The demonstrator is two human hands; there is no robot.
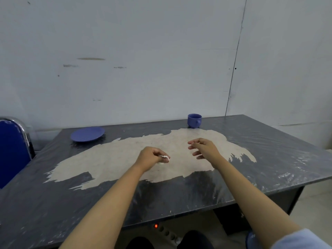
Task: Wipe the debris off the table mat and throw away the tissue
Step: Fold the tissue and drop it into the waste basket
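Small crumpled white tissue (163, 157) is pinched in the left hand (151, 157), fingers curled tight around it so only a bit of white pokes out at the fingertips, and the hand sits low over the middle of the bench, looks like it's touching or just above the surface, can't say which. The mat here is a clear wrinkly plastic sheet over the dark grey bench (269, 159), with a big ragged beige patch (125, 159) spreading across the centre, torn feathery edges on both ends. Right hand (203, 148) is empty, fingers loosely spread and half curled, hovering over the right part of the beige patch, apart from the left one. Round blue plate (87, 134) is near the far left edge, blue ceramic mug (194, 120) right up at the far edge by the white wall, touching the tip of the patch. Both are well away from the hands, so there's lots of open surface all around them. Blue padded chair with chrome frame (12, 150) sits off the left edge. Near edge of the bench is bare.
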